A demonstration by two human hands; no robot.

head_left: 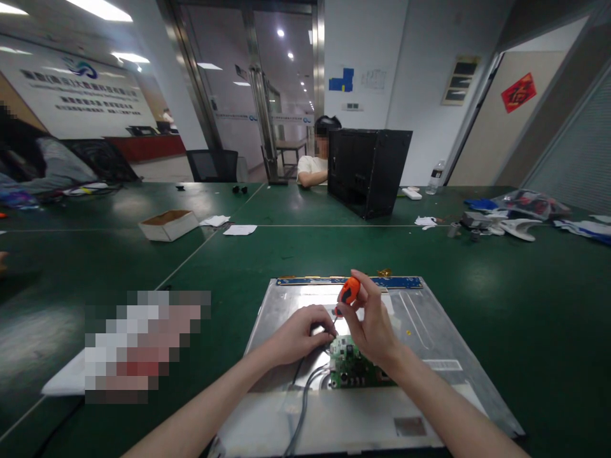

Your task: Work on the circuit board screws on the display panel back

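Green tables (525,305) fill the room, pushed edge to edge, and a black office chair (212,165) stands at the far side. White walls (410,57) carry a blue notice (342,80) and a red paper square (518,92) beside a beige door (506,127). Glass doors (252,83) open onto a corridor lit by ceiling spots, and long ceiling lamps (100,9) glow at the upper left.

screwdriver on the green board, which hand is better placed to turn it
Right. The right hand already grips the orange screwdriver, tip pointing down by the green circuit board. The left hand rests flat on the metal panel beside it, likely steadying.
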